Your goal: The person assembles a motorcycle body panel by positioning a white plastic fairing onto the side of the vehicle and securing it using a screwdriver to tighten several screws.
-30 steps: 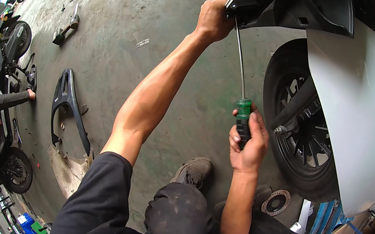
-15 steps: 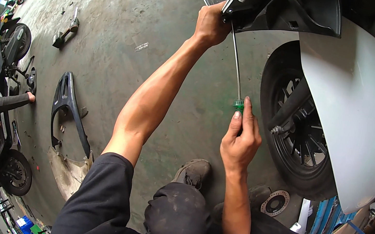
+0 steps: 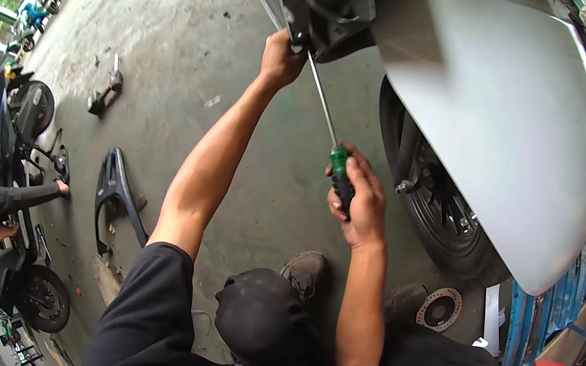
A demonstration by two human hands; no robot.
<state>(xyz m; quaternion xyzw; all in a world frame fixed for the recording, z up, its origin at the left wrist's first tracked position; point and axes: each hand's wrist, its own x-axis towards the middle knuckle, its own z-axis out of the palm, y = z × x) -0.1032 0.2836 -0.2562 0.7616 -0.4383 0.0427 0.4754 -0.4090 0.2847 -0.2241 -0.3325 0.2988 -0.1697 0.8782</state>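
A long-shafted screwdriver [image 3: 340,161] with a green and black handle slants up and to the left. My right hand [image 3: 364,208] is closed around that handle, with the palm turned partly up. At the top, my left hand [image 3: 281,62] grips the lower edge of a black plastic panel [image 3: 340,33] on a scooter; its fingertips are hidden behind the edge. The shaft's tip meets the panel right beside this hand, and the screw, if any, cannot be seen. To the right of the panel curves a light grey fender [image 3: 488,114] over a black wheel [image 3: 447,223].
A black loop-shaped bracket [image 3: 119,194] and a small metal-and-black part [image 3: 106,88] lie on the floor at left. Beyond them another person's arm [image 3: 23,190] reaches by a motorcycle [image 3: 15,246]. A brake disc [image 3: 439,308] lies near my knee, with blue crates [image 3: 543,322] beyond.
My view has shifted, so the scooter sits further left and up. My right hand's fingers, stretched along the screwdriver handle before, are now curled round it. My left hand stays at the panel edge.
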